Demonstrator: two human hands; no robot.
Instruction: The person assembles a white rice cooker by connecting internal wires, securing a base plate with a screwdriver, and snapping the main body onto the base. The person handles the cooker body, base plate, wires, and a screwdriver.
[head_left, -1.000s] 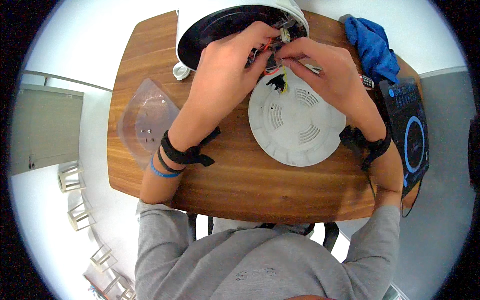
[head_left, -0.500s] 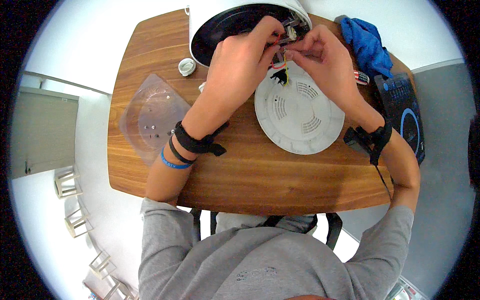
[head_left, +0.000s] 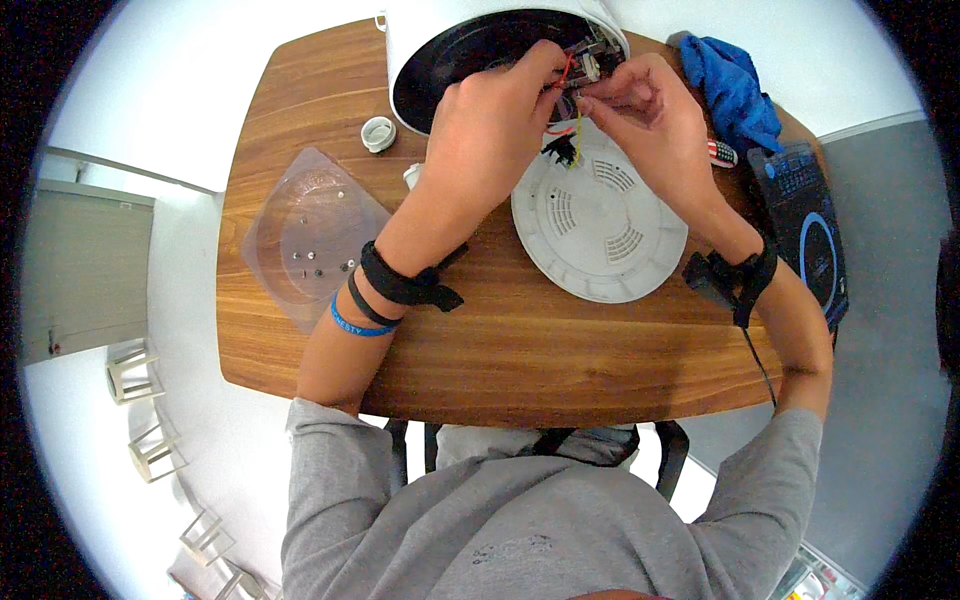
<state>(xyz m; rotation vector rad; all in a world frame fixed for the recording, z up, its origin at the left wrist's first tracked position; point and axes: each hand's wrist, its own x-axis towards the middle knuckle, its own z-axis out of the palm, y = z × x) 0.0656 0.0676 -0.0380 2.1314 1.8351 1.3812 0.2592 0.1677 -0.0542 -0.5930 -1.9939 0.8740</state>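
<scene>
A white round appliance housing point(head_left: 388, 62) with a dark inside lies tipped at the far edge of the table. Small metal and electrical parts point(head_left: 590, 66) show at its right rim, with red and yellow wires point(head_left: 579, 120) running down from them. My left hand point(head_left: 492, 125) is closed at the wires, its thumb and fingers pinched together near the red one. Facing it, my right hand point(head_left: 655, 120) pinches the wiring by the yellow wire. The fingertips almost meet. Below them lies a white round vented base point(head_left: 600, 270), with a black connector point(head_left: 560, 151) over its far part.
A clear plastic tray point(head_left: 270, 240) with several small screws lies at the left. Beyond it stands a white cap point(head_left: 378, 134). At the right are a blue cloth point(head_left: 735, 95), a red-and-black tool handle point(head_left: 721, 153), partly hidden, and a black panel with a blue ring point(head_left: 800, 215).
The view has shifted slightly. Both hands stay at the wires with small finger movements, and the right fingertips have moved a little up and right.
</scene>
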